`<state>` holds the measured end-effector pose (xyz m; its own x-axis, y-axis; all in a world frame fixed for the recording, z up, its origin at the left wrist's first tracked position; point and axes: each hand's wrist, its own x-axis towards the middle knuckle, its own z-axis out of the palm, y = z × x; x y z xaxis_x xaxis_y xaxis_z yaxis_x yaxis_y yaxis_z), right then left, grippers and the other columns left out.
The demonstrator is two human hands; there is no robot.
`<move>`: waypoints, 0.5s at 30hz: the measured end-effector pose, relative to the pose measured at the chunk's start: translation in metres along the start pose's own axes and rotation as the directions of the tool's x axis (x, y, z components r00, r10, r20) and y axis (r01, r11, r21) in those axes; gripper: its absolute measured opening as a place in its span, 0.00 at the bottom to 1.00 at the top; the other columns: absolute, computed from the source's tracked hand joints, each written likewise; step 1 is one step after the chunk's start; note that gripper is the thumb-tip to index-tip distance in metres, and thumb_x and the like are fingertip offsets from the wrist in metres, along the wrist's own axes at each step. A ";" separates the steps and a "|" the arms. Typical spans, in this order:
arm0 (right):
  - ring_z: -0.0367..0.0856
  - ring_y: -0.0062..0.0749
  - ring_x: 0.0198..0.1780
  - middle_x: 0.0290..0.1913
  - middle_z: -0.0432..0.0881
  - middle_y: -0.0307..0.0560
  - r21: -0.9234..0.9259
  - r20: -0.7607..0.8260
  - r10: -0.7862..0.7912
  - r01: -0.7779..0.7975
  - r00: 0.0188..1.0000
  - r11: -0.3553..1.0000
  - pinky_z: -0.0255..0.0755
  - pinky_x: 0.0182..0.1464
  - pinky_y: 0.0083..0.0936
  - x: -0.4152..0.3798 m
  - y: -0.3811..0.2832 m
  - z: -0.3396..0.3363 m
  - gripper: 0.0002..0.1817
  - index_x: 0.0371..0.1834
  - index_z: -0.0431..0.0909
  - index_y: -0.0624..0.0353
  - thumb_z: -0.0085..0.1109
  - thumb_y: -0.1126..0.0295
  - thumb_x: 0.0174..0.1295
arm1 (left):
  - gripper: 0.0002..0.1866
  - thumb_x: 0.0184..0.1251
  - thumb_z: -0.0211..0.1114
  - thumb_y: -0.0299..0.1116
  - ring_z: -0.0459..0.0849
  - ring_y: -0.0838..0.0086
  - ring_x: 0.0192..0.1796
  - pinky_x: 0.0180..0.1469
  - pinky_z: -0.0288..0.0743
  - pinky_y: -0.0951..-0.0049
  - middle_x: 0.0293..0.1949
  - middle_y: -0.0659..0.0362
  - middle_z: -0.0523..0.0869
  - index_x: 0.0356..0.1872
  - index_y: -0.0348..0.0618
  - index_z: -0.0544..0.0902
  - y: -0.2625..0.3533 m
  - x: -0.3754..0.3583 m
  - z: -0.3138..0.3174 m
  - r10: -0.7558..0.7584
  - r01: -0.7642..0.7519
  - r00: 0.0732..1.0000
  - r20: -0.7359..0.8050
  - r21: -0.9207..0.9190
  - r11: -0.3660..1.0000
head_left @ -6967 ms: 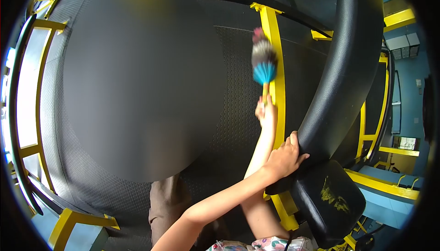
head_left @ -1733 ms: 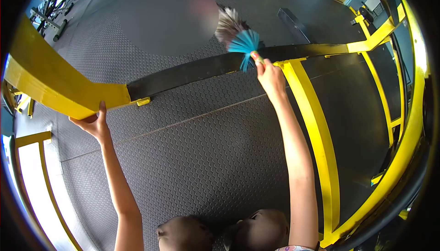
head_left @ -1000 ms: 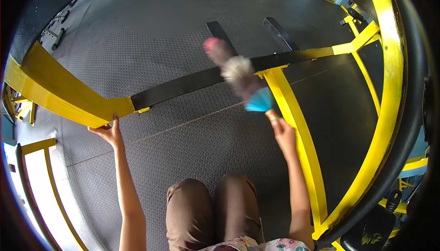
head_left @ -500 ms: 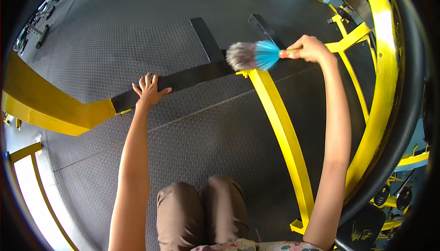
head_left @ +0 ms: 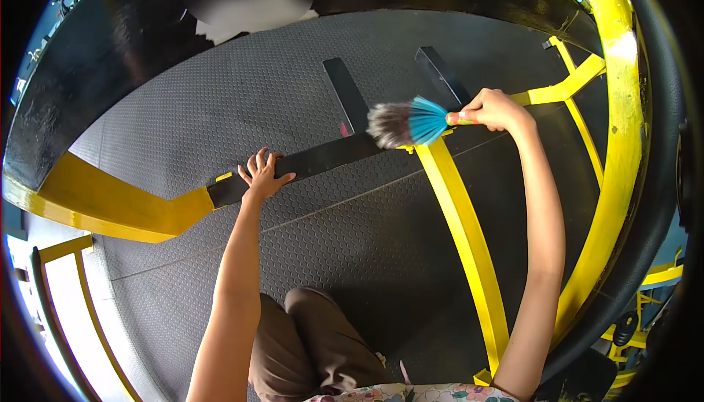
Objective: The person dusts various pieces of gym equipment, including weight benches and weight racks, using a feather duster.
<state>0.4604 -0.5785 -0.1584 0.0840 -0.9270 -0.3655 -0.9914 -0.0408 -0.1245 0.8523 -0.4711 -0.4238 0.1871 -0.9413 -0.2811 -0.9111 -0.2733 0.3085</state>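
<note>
My left hand (head_left: 263,175) rests with fingers spread on the black crossbar (head_left: 323,161) of a yellow and black gym frame. In my right hand (head_left: 493,111) is the short red-and-yellow handle of a duster (head_left: 407,123), gripped between thumb and fingers. Its blue bristles fan out into a fluffy grey tip that points left. That tip is over the crossbar, close to the top end of a yellow post (head_left: 462,237); whether it touches the bar is hard to tell.
Two black legs (head_left: 345,94) run from the crossbar across the textured rubber floor (head_left: 293,248). A large black beam (head_left: 88,57) arches across the top. The thick yellow upright (head_left: 623,123) curves down the right side, and a yellow arm (head_left: 125,200) joins the bar at left.
The view has shifted, so the frame and both hands appear lower and a black beam now crosses the top. My left hand stays on the bar; my right hand still holds the duster.
</note>
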 end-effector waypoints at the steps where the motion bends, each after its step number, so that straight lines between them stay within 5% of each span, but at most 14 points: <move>1: 0.75 0.33 0.20 0.15 0.76 0.44 0.002 -0.005 0.002 -0.002 1.000 1.000 0.69 0.31 0.29 0.010 0.005 -0.005 0.23 0.26 0.84 0.55 0.65 0.45 0.44 | 0.36 0.46 0.60 0.66 0.36 0.53 0.70 0.61 0.22 0.33 0.67 0.58 0.47 0.57 0.67 0.65 0.002 0.001 -0.003 -0.010 0.010 1.000 0.008 -0.016 1.000; 3: 0.80 0.34 0.28 0.22 0.81 0.45 -0.143 -0.052 0.183 -0.189 0.982 0.972 0.71 0.35 0.30 0.023 0.009 -0.014 0.24 0.27 0.83 0.55 0.66 0.44 0.42 | 0.36 0.45 0.60 0.66 0.36 0.53 0.70 0.61 0.21 0.33 0.67 0.58 0.47 0.57 0.67 0.65 0.001 -0.001 0.000 -0.003 0.003 1.000 -0.009 -0.016 1.000; 4: 0.81 0.35 0.41 0.34 0.83 0.49 -0.188 -0.103 0.213 -0.230 0.971 0.955 0.72 0.41 0.31 0.026 0.007 -0.018 0.24 0.31 0.83 0.54 0.67 0.45 0.40 | 0.36 0.45 0.60 0.66 0.36 0.54 0.70 0.61 0.21 0.34 0.67 0.58 0.47 0.57 0.67 0.66 0.000 0.001 -0.001 -0.001 0.000 1.000 -0.025 -0.020 1.000; 7: 0.77 0.37 0.51 0.44 0.80 0.50 -0.322 -0.219 0.216 -0.279 0.952 0.905 0.71 0.47 0.35 0.040 0.004 -0.016 0.25 0.35 0.81 0.55 0.67 0.47 0.41 | 0.35 0.45 0.61 0.64 0.37 0.55 0.69 0.60 0.23 0.33 0.66 0.58 0.48 0.57 0.67 0.65 -0.001 0.004 0.000 -0.013 0.013 1.000 0.002 -0.012 1.000; 11: 0.77 0.41 0.50 0.44 0.80 0.49 -0.293 -0.054 0.099 -0.111 0.994 0.950 0.70 0.49 0.38 0.026 -0.026 -0.021 0.25 0.38 0.81 0.57 0.66 0.48 0.43 | 0.36 0.45 0.61 0.65 0.37 0.55 0.69 0.60 0.23 0.33 0.66 0.57 0.48 0.56 0.66 0.65 -0.004 0.005 0.004 0.012 -0.012 1.000 -0.019 -0.022 1.000; 12: 0.81 0.42 0.33 0.25 0.81 0.51 -0.236 -0.122 -0.014 -0.015 0.992 0.972 0.72 0.38 0.36 0.018 -0.027 -0.016 0.17 0.26 0.83 0.54 0.63 0.51 0.47 | 0.36 0.45 0.61 0.65 0.37 0.55 0.69 0.60 0.23 0.33 0.66 0.57 0.48 0.56 0.66 0.65 -0.003 0.005 0.003 0.010 -0.010 1.000 -0.013 -0.026 1.000; 15: 0.80 0.45 0.33 0.27 0.81 0.50 -0.236 -0.367 -0.066 -0.024 0.928 0.971 0.72 0.37 0.36 -0.032 -0.043 -0.012 0.12 0.29 0.83 0.51 0.57 0.57 0.54 | 0.37 0.45 0.60 0.66 0.40 0.54 0.69 0.61 0.23 0.34 0.66 0.57 0.52 0.57 0.65 0.66 0.001 0.002 0.000 -0.002 0.001 0.999 -0.037 -0.033 0.999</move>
<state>0.4993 -0.5512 -0.1302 0.1069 -0.9942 0.0075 -0.9888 -0.1055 0.1054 0.8515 -0.4733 -0.4241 0.2028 -0.9473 -0.2479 -0.8983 -0.2808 0.3380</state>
